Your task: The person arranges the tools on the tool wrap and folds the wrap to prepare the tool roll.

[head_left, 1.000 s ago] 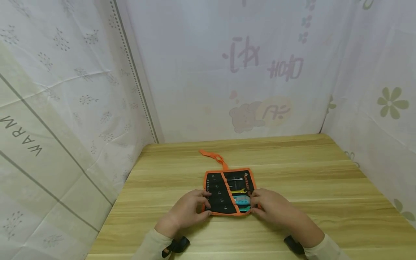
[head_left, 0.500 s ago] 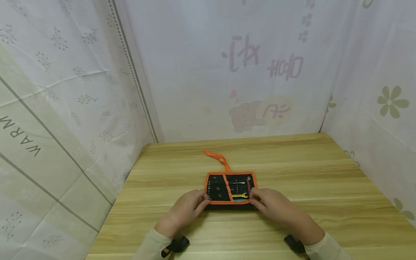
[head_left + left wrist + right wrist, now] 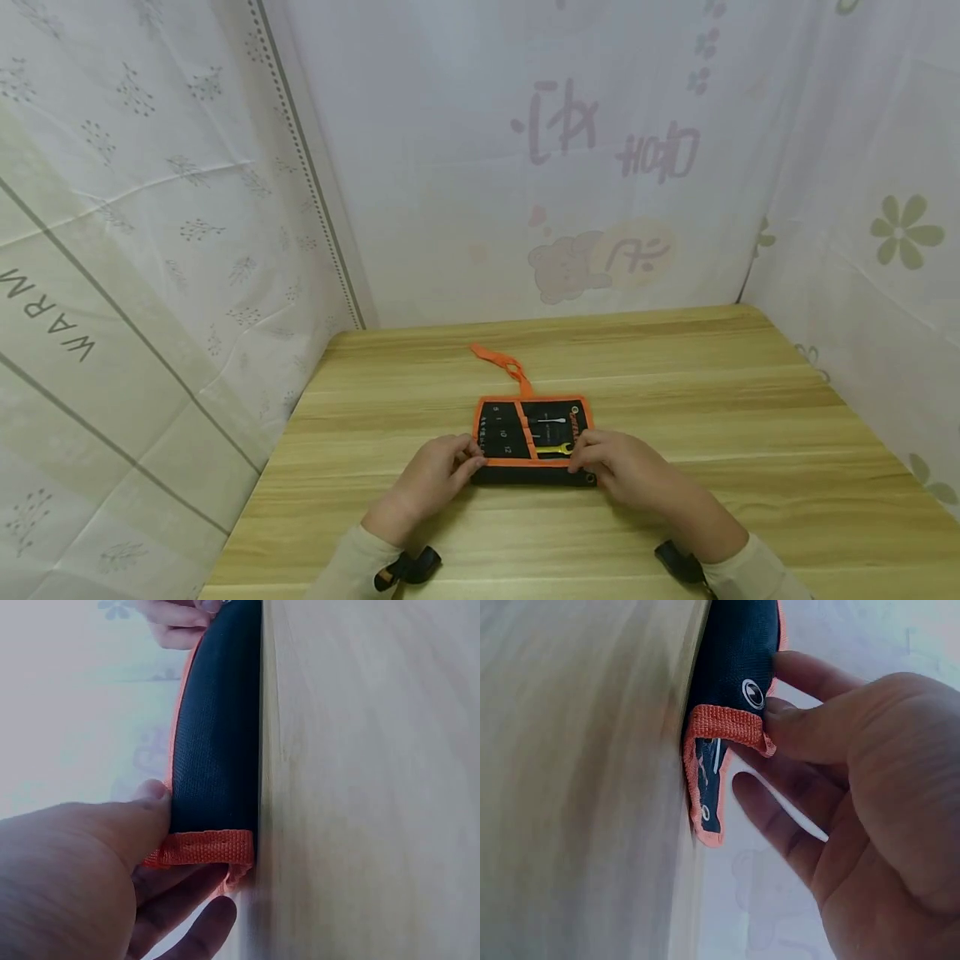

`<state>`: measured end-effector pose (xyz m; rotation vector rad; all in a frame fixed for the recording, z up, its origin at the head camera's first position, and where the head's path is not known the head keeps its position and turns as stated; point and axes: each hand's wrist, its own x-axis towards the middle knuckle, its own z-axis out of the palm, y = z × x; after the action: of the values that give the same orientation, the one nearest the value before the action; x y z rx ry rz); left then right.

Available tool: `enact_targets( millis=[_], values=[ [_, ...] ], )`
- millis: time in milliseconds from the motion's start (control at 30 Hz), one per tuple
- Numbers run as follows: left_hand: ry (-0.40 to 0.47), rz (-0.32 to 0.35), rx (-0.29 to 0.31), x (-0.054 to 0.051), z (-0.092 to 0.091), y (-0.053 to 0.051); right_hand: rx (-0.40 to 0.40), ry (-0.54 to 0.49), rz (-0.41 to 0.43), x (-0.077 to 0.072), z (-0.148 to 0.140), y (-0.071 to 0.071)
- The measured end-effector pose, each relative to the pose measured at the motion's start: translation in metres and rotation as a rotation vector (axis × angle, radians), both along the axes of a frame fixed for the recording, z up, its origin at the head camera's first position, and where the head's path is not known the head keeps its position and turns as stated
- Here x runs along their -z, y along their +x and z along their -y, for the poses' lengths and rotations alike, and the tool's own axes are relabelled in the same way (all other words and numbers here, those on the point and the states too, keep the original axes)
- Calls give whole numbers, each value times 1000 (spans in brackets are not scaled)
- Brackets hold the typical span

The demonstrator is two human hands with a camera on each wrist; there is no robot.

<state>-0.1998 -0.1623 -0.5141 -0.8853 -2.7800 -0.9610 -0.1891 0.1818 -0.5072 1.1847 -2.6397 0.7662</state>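
A black tool roll (image 3: 498, 427) with orange edging lies on the table, its near part folded over toward the far side. The black outer side (image 3: 731, 649) of the fold faces me and curves in the wrist views. My left hand (image 3: 429, 473) pinches the fold's left end between thumb and fingers. At the right end, my right hand (image 3: 628, 468) pinches the orange edge near a metal eyelet (image 3: 753, 694). A yellow wrench (image 3: 555, 449) and a small screwdriver (image 3: 553, 421) show in the uncovered pockets. Whatever sits under the fold is hidden.
An orange strap (image 3: 495, 358) stretches from the roll's far edge across the wood-grain table (image 3: 675, 367). Printed cloth (image 3: 450, 167) hangs behind the table and along both sides. Each wrist wears a black camera band (image 3: 408, 568).
The roll's near edge has been lifted and folded away from me, covering the lower pockets with the blue utility knife and a green tool. Both hands stay at its ends.
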Motion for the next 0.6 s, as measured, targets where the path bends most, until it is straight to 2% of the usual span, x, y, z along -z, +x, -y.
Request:
enact_targets(
  millis=[167, 300, 433, 600],
  values=[
    [76, -73, 41, 2, 1, -1, 14, 9, 9, 1, 0, 0],
    [63, -132, 61, 2, 2, -1, 32, 28, 49, 1, -1, 2],
    [-1, -128, 67, 2, 4, 0, 34, 42, 78, 1, -1, 2],
    [-65, -73, 66, 1, 5, 1, 47, 71, 123, 2, -2, -1]
  ],
)
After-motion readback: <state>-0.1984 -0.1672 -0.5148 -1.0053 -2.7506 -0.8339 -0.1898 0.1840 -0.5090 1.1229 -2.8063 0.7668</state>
